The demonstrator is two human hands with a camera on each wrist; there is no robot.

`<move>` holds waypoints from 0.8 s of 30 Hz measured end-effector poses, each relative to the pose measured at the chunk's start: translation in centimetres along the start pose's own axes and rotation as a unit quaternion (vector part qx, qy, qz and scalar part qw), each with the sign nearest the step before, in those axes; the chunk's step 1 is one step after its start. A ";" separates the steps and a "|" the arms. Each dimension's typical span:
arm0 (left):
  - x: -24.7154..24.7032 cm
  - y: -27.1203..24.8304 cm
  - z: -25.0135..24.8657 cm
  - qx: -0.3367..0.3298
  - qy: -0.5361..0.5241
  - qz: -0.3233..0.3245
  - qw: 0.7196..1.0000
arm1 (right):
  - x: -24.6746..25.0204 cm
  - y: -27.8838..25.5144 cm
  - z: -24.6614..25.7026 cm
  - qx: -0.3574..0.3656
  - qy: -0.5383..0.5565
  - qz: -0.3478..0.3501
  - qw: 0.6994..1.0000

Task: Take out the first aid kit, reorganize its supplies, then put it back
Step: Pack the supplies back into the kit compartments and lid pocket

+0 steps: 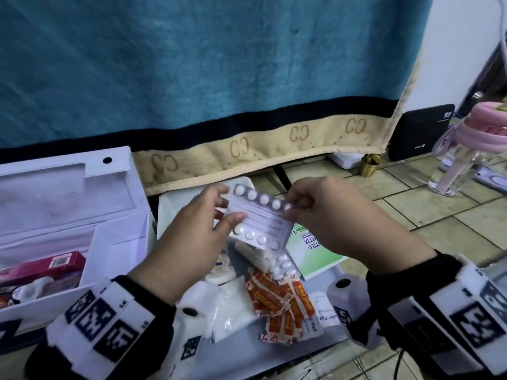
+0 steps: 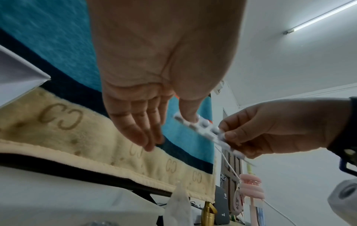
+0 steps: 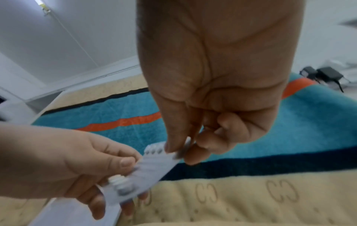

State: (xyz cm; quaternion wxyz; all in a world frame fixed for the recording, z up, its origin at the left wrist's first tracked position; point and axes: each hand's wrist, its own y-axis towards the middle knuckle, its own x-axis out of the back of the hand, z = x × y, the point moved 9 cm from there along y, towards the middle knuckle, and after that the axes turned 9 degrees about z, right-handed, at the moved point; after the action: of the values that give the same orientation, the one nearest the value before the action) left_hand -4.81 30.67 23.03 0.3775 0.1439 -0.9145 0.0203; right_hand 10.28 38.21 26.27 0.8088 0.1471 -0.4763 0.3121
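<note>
Both hands up over the pile: left hand [image 1: 189, 231] and right hand [image 1: 329, 212] each pinch the blister pack [image 1: 260, 218], beside the open kit [image 1: 68, 215]. Thin corner grips, so I reckon it could slip or bend.

Even ceiling tube light [image 2: 316, 16], soft wrist-view blur, bowed wide-angle edges.
</note>
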 end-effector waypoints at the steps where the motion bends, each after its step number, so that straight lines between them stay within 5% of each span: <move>1: 0.1 0.0 -0.1 -0.010 0.003 -0.007 1.000 | -0.3 0.3 0.1 0.007 0.017 0.007 1.000; 4: 0.8 -0.5 0.2 -0.013 0.020 -0.038 0.999 | -1.3 1.9 -1.7 -0.024 0.007 0.029 0.999; 7: 1.7 -1.2 1.2 0.016 0.037 -0.061 0.997 | -4.2 3.9 -4.7 -0.087 -0.142 0.107 0.980; 11: 2.5 -2.1 2.3 0.032 0.060 -0.073 0.995 | -8.9 5.0 -5.3 -0.061 -0.218 0.197 0.954; 24: 3.7 -3.6 3.9 0.038 0.072 -0.083 0.993 | -12.2 6.1 -3.8 -0.030 -0.245 0.236 0.940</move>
State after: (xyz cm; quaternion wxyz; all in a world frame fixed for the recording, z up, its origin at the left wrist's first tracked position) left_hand -8.95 25.72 22.56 0.4370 0.2317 -0.8685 0.0335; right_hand 4.67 40.47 13.49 0.5747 0.0777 -0.6896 0.4337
